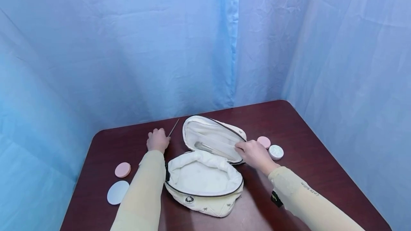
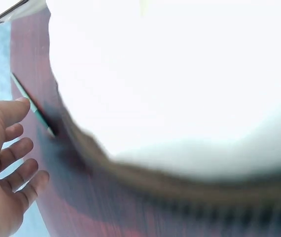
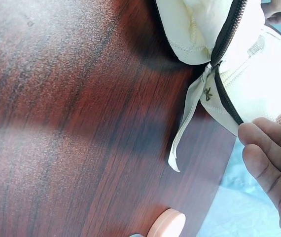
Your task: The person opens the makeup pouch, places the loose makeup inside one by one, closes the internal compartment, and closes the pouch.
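Observation:
A white zippered cosmetic bag [image 1: 203,202] lies unzipped, its lid [image 1: 196,120] folded back. My right hand [image 1: 255,154] pinches the edge of the sheer mesh pocket [image 1: 221,143] inside the lid, drawing it taut. Within that pocket lies a makeup brush [image 1: 205,148]. Left of the lid, my left hand [image 1: 158,140] is over the table beside a thin stick-like tool [image 1: 173,127]. The left wrist view shows the thumb overlapping this tool [image 2: 41,120], the other fingers loosely bent and apart from it. Its kind is unclear.
Left on the dark wooden table [image 1: 266,199] are a pink round case [image 1: 123,170] and a white disc [image 1: 117,192]. Another pink round case [image 1: 264,142] and a white patterned round case [image 1: 276,152] sit beyond my right hand. Blue curtains [image 1: 170,45] surround the table.

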A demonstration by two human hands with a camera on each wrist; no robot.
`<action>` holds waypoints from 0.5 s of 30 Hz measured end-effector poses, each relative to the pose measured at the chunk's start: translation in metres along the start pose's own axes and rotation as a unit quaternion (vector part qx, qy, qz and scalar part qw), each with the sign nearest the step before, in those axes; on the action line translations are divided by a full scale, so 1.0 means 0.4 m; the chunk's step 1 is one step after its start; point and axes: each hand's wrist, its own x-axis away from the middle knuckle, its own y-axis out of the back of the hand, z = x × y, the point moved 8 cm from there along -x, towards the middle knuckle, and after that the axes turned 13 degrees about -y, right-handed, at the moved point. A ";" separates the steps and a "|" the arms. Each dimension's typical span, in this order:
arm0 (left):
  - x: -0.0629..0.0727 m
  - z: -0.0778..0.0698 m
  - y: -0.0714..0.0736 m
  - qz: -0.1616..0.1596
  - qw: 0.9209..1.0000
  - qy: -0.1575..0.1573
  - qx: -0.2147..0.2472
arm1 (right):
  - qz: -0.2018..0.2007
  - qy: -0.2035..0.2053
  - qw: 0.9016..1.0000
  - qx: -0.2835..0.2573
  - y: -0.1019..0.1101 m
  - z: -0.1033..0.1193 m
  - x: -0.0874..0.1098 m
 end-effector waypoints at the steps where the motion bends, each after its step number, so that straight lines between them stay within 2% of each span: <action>1: -0.001 -0.002 -0.006 0.001 1.000 -0.003 -0.005 | 0.000 0.001 1.000 0.002 -0.001 0.000 0.000; 6: 0.003 -0.015 -0.021 0.005 1.000 -0.008 -0.016 | -0.008 0.002 1.000 0.007 0.000 0.001 -0.001; 11: 0.006 -0.030 -0.016 0.000 1.000 -0.005 -0.006 | -0.008 0.002 1.000 0.009 -0.003 -0.001 0.002; 15: 0.005 -0.034 -0.015 0.010 1.000 -0.007 -0.002 | -0.007 0.001 1.000 0.011 -0.004 -0.002 0.004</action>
